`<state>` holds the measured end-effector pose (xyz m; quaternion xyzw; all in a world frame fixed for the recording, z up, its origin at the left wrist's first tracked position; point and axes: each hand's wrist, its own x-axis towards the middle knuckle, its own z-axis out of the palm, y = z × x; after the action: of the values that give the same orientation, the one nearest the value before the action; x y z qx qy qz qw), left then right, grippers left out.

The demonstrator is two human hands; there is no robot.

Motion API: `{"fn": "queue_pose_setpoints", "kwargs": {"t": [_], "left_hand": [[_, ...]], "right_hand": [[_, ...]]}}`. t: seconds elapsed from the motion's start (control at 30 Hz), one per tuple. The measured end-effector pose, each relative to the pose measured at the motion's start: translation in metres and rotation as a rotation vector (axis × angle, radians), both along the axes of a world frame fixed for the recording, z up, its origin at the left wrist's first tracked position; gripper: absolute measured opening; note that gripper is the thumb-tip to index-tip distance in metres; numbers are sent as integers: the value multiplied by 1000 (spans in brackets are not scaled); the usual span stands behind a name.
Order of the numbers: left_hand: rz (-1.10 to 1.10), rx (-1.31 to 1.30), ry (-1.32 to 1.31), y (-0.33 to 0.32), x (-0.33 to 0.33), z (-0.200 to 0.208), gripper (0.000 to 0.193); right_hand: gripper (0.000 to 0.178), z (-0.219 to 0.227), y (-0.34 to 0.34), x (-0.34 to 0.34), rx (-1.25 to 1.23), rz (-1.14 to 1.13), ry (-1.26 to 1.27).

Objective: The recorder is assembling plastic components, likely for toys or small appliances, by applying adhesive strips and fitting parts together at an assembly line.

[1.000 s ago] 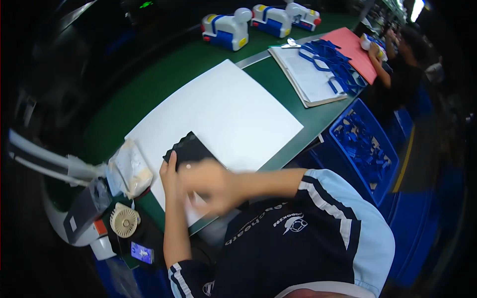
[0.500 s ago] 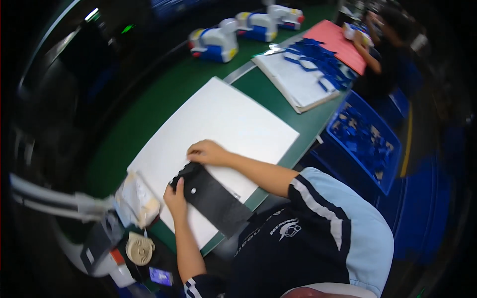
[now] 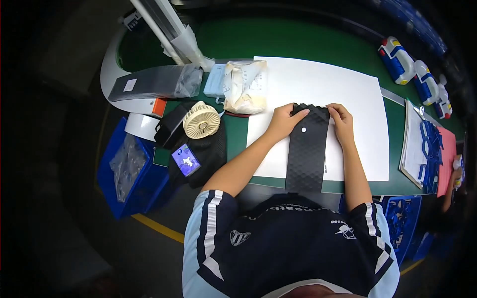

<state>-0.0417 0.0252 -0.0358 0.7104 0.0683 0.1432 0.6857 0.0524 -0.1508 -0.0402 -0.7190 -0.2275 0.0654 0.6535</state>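
Observation:
A black strip of dimpled sheet (image 3: pixel 306 158) with a jagged top edge lies lengthwise over a white board (image 3: pixel 357 129), its lower end reaching past the table edge toward me. A small white round spot (image 3: pixel 303 129) shows near its top. My left hand (image 3: pixel 285 121) is closed on the upper left corner, thumb on top. At the upper right corner my right hand (image 3: pixel 342 120) pinches the same strip between thumb and fingertips. Beside the strip's right edge, a thin dark line shows on the board; I cannot make out what it is.
Left of the board are a crumpled plastic bag (image 3: pixel 244 87), a wrapped dark stack (image 3: pixel 156 82), a handheld fan (image 3: pixel 201 121) and a purple card (image 3: pixel 186 160). To the right lies a pad with blue pieces (image 3: pixel 411 144). Blue bins (image 3: pixel 405 218) flank me; a co-worker's arm (image 3: pixel 451 184) is at far right.
My view has swung left, so the table now runs across it. The black strip stays in both hands and looks straighter; my right hand now pinches its upper right corner.

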Motion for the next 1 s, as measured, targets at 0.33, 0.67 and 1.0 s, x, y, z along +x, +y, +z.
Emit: {"fn": "queue_pose_setpoints", "kwargs": {"t": [0.33, 0.67, 1.0], "left_hand": [[-9, -81, -36, -4, 3, -4, 24], [-148, -179, 1, -6, -7, 20, 18], [-311, -382, 114, -2, -3, 14, 30]], "right_hand": [[28, 1, -6, -4, 41, 42, -90], [27, 17, 9, -29, 313, 236, 308], [18, 12, 5, -24, 346, 281, 388]]}}
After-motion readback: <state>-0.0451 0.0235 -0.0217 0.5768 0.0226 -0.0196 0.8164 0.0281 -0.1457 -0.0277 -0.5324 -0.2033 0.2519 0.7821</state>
